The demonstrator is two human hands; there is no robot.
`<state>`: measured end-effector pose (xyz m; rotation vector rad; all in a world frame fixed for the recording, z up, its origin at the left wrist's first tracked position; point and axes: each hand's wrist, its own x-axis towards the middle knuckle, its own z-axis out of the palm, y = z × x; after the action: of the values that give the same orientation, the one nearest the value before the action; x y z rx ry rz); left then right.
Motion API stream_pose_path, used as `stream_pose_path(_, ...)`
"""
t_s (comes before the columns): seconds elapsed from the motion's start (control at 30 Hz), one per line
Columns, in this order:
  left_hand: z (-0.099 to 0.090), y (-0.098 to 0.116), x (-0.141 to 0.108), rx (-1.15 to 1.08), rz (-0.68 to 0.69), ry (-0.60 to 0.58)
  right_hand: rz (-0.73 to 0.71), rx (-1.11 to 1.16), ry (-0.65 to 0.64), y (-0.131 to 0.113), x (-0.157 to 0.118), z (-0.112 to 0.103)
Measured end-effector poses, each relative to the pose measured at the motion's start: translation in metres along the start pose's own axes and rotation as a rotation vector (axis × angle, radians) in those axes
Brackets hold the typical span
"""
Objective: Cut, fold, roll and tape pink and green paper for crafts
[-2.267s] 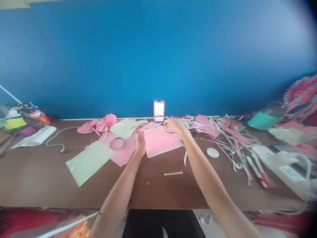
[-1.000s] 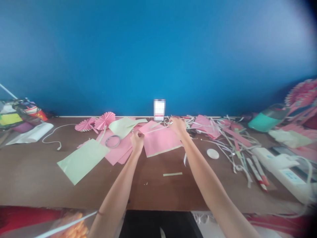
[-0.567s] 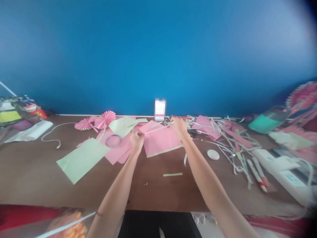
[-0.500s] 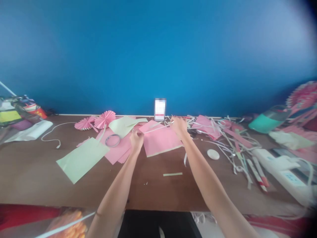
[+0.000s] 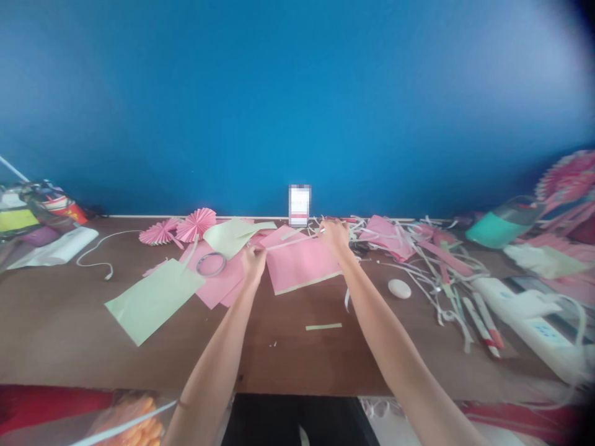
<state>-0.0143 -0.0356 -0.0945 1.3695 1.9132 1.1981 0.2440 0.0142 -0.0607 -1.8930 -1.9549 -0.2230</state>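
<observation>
A thin white strip (image 5: 292,242) stretches between my hands above a pink sheet (image 5: 302,265) with a pale lower edge. Its left end is pinched in my left hand (image 5: 253,260), beside the sheet's left edge and over other pink paper (image 5: 211,288). My right hand (image 5: 334,235) has its fingers closed on the strip's other end, near the sheet's upper right corner. A roll of tape (image 5: 211,264) lies on the pink paper left of my left hand. A green sheet (image 5: 155,300) lies farther left.
Pink paper fans (image 5: 196,225) sit at the back left. A phone-like screen (image 5: 299,205) stands against the blue wall. Tangled strips (image 5: 432,272), a white oval object (image 5: 400,288), pens (image 5: 483,325) and a power strip (image 5: 530,328) lie on the right.
My left hand has shifted slightly left, away from my right hand. My right hand has barely moved, and the strip is still held between them.
</observation>
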Motion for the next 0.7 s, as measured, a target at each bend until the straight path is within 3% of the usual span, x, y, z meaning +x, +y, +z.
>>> stream_pose_path(0.33,0.001,0.005,-0.003,0.072,0.075,0.028,-0.015,-0.045,-0.02,-0.009,-0.002,-0.006)
stream_pose_path(0.7,0.012,-0.01,0.004,0.132,0.163,0.068,-0.028,-0.064,-0.005,-0.008,-0.005,-0.006)
